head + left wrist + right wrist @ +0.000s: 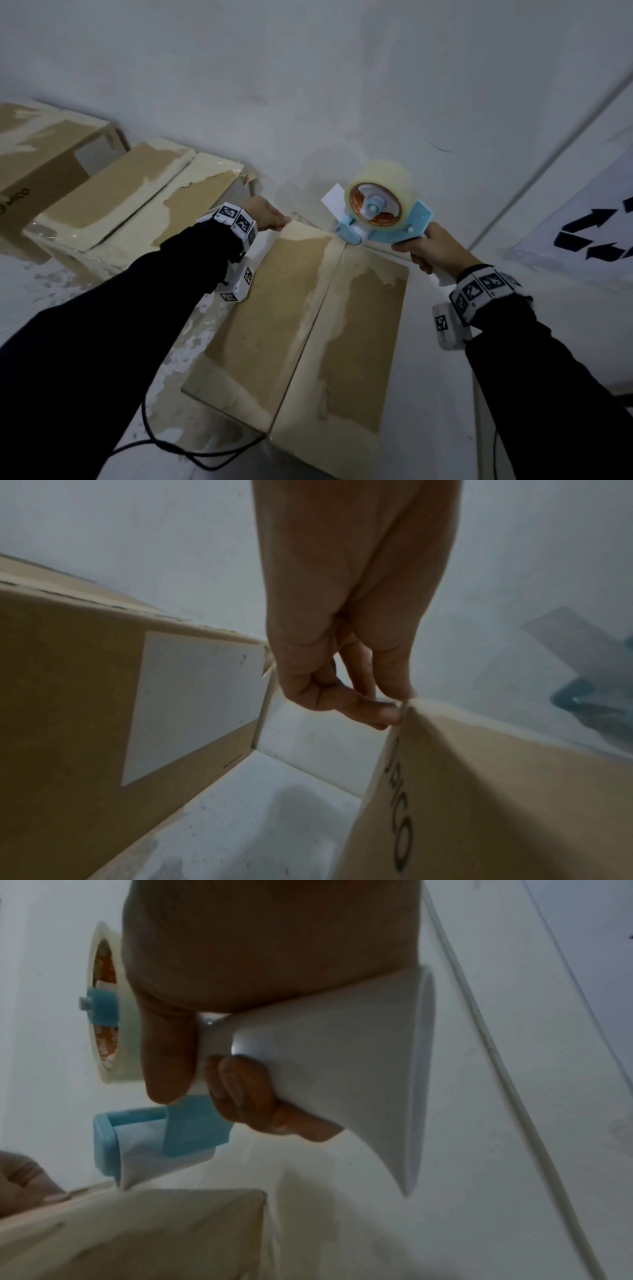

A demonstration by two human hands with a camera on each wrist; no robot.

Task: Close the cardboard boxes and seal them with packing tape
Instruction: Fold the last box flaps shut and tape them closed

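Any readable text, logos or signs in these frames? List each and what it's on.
"JAICO", partly legible: side of the near box, read in the left wrist view.
Same brand print on the far box: too blurred to read.
Recycling-arrows symbol, no words: white sheet at right.
Square black-and-white marker codes: both wristbands; not text.
White label on the middle box: blank.
Tape roll core: orange print, unreadable.

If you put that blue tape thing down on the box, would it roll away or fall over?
Probably no rolling: the tape dispenser has a flat-sided blue frame and a handle, gripped by the right hand, so only the tape roll is round. It might tip sideways, since the big roll sits high on the frame. It looks stiff plastic, not floppy.
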